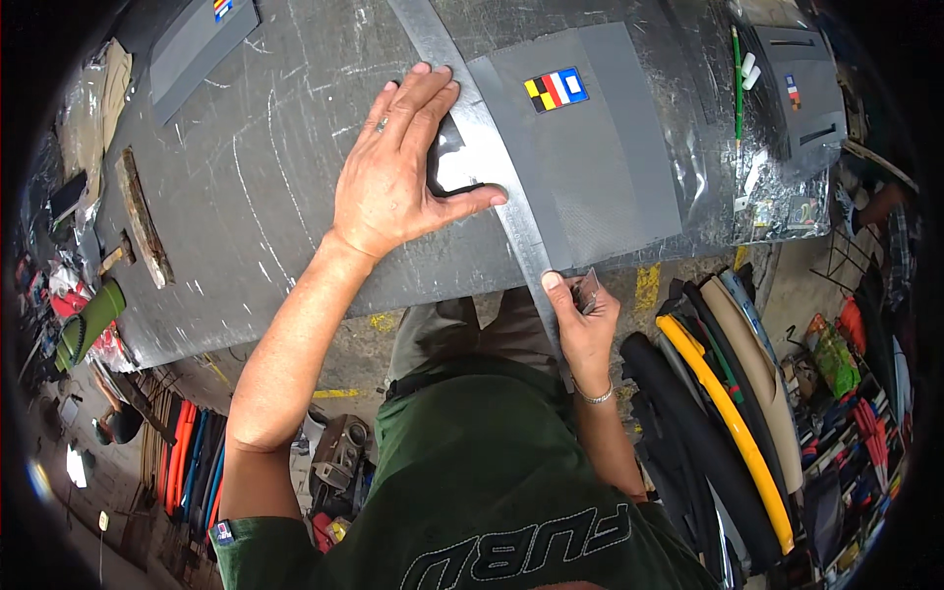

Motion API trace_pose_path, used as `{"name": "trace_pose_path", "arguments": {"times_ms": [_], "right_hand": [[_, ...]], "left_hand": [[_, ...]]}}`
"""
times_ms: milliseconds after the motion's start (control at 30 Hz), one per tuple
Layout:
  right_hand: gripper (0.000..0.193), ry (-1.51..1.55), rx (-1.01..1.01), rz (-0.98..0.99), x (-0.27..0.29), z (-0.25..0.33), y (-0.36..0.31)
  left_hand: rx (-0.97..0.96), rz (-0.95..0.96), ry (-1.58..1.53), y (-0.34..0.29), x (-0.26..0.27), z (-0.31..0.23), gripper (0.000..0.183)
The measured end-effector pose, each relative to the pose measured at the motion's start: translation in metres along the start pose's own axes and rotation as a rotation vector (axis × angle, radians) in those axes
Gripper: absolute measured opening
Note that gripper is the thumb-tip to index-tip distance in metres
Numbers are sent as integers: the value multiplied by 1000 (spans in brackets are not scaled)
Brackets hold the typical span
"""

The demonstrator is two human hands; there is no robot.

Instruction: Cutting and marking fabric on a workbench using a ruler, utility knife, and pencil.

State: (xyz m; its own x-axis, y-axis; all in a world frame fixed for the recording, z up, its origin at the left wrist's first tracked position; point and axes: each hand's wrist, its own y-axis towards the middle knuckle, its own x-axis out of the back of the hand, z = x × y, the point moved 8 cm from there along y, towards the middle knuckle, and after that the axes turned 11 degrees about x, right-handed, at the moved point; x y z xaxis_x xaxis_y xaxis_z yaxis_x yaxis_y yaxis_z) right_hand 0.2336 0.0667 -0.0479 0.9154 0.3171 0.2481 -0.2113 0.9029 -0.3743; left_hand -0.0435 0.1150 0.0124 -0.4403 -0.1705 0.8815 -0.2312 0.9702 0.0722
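Note:
A long metal ruler (503, 162) lies aslant over a grey panel (619, 147), along the panel's left edge, and its near end juts past the table edge. My left hand (393, 162) is open, fingers spread; its fingertips and thumb press on the ruler. Near the table edge my right hand (585, 329) is closed, with its thumb on the ruler. From its curled fingers sticks a thin, greyish, blade-like piece (589, 287), too small to make out. The panel bears a small multicoloured patch (556, 89) near its far end.
The dark, scratched table (265, 197) holds another grey panel (202, 54) at far left. A worn wooden strip (144, 216) and a hammer (117, 253) lie left; a green pencil (737, 84) and a slotted grey piece (801, 88) right. Material rolls (733, 413) stand below right.

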Motion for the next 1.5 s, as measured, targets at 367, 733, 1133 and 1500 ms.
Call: {"name": "trace_pose_path", "arguments": {"times_ms": [367,733,1133,1500], "right_hand": [[29,11,5,-8,-1,6,0],[27,45,-3,-7,-2,2,0],[28,23,4,-9,-1,4,0],[35,-17,5,-22,-1,4,2]], "left_hand": [[6,12,-18,1,0,1,110],[10,13,-22,1,1,-1,110],[-4,-13,35,1,0,0,109],[-21,-28,24,1,1,-1,106]]}}
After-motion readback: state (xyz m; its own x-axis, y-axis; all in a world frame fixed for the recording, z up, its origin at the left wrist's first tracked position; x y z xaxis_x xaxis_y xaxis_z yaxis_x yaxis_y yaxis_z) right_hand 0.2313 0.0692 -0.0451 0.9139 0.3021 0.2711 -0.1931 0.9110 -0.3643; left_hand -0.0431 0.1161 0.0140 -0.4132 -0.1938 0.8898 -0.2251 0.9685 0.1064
